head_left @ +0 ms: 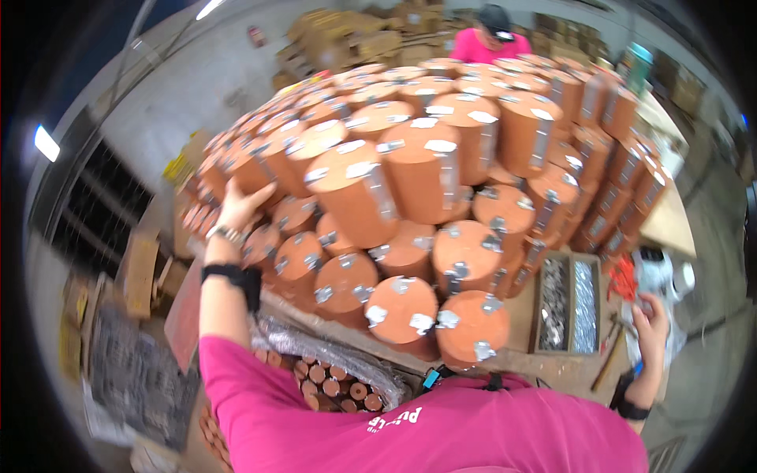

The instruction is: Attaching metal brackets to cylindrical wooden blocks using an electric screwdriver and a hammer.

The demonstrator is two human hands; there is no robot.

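Orange-brown cylinders [353, 197] with silvery strips and patches are stacked in tiers across the table before me. At the stack's left side my left hand [239, 209] reaches out, thumb and fingers spread against the lower part of one cylinder [251, 169]. It touches that cylinder without wrapping round it. On the right, my right hand [651, 322] is raised over the table edge with fingers loosely bent and apart, and I see nothing in it. Closest to it are a red bundle [622, 276], a white tub [683, 279] and a wooden-handled tool [607, 364].
A two-part wooden box [537, 335] holds small silvery pieces and shiny strips. Below the table edge, clear plastic wrap [323, 347] borders smaller brown cylinders [335, 386]. Across the stack is a person in pink [490, 46]. A green bottle [639, 67] stands far right; cardboard [323, 39] is piled behind.
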